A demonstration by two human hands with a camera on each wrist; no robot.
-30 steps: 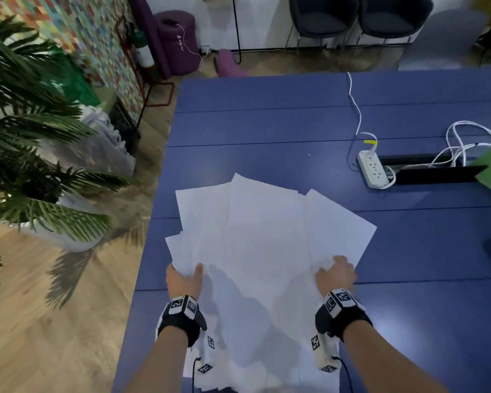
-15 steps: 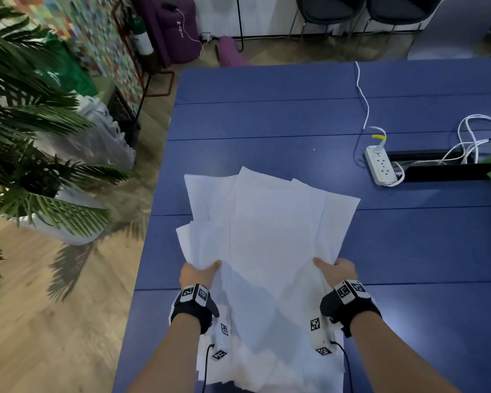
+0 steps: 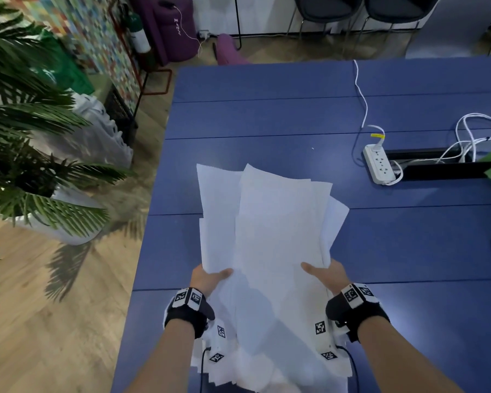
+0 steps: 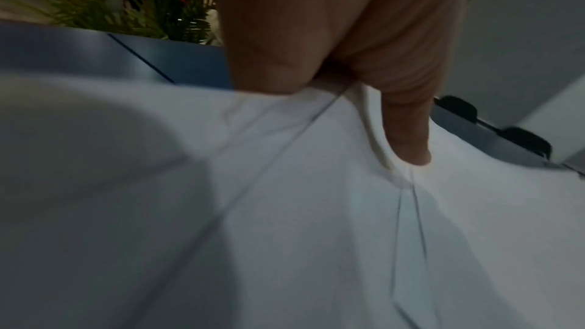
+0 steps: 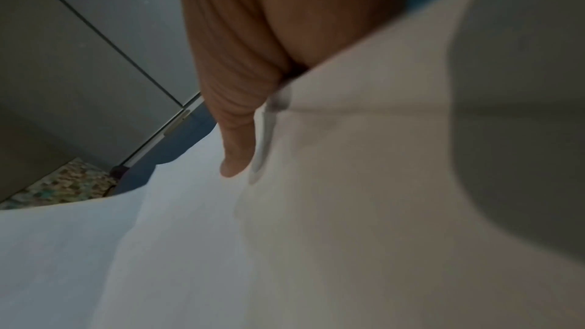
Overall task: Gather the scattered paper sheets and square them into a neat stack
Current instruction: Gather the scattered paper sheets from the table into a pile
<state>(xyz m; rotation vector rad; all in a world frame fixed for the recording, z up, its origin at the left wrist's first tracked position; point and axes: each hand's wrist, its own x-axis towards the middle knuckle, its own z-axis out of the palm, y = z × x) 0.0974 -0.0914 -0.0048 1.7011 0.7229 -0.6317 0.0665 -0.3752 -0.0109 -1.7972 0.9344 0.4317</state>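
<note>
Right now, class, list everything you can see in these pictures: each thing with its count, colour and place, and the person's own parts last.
paper sheets: several, white, fanned unevenly on the near table, gripped at both sides
table: one, blue, fills the middle
power strip: one, white, on the table's right
cables: several, white, by the black slot at the right
cable slot: one, black, set into the table
potted plant: one, green, on the floor at the left
chairs: two, dark, beyond the table
wrist cameras: two, black and white, one per wrist
left hand: grips the sheets' left edge
right hand: grips the right edge
</note>
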